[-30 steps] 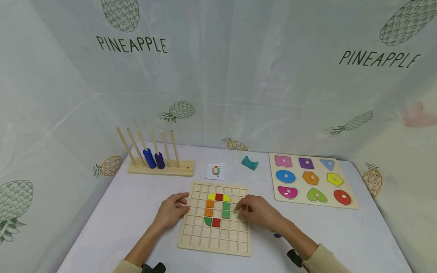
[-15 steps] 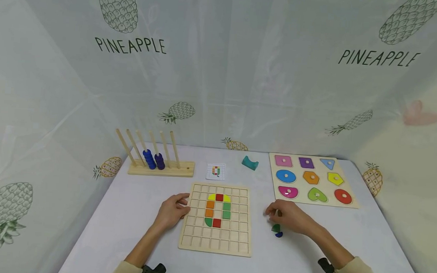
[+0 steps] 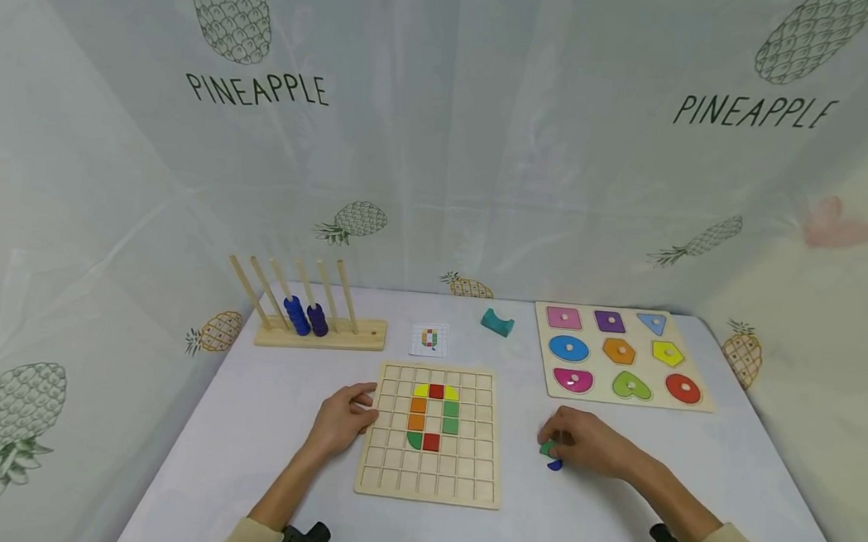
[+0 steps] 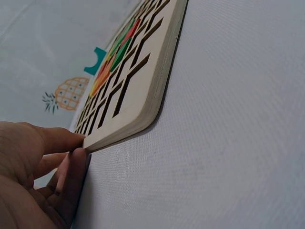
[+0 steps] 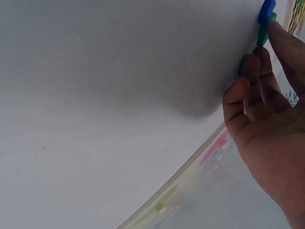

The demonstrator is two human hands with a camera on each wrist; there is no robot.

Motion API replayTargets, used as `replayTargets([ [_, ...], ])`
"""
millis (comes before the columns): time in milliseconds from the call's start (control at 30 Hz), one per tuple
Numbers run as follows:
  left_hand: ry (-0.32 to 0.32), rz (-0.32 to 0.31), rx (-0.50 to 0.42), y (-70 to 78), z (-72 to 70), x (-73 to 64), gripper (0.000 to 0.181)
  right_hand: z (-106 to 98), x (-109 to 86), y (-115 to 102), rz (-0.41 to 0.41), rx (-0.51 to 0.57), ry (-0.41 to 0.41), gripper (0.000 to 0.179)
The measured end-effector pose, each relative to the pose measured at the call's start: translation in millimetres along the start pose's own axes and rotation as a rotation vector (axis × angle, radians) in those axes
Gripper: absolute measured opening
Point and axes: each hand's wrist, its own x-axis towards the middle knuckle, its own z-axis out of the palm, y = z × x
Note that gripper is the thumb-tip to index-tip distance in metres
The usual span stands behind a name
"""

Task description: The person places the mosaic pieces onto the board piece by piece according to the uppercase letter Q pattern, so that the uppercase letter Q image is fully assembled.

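Note:
A square wooden grid board [image 3: 428,488] lies mid-table with red, yellow, orange and green tiles forming a ring. My left hand [image 3: 339,418] rests at its left side, relaxed fingertips touching the edge; the left wrist view shows them at the board's corner [image 4: 121,125]. To the right of the board, my right hand [image 3: 591,442] pinches a small green quarter-round tile [image 3: 546,449] between thumb and fingers, partly covering it. Just in front of it lies a blue rounded tile [image 3: 555,465]. In the right wrist view the blue tile [image 5: 267,10] overlaps the green one [image 5: 262,34].
Behind the board lies a small pattern card [image 3: 428,340], with a teal curved block [image 3: 496,323] to its right. A peg stand [image 3: 325,336] with blue rings stands back left. A shape puzzle board [image 3: 599,372] lies back right, close beyond my right hand.
My right hand has left the board's right side and moved right to the loose tiles, its fingers now around the green tile. The left hand stays at the board's edge.

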Motion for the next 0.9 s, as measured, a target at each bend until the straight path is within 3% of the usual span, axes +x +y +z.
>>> replayTargets([
  [900, 0.005, 0.006, 0.014, 0.1, 1.0, 0.7, 0.049, 0, 0.2, -14, 0.022, 0.003, -0.036, 0.021],
])
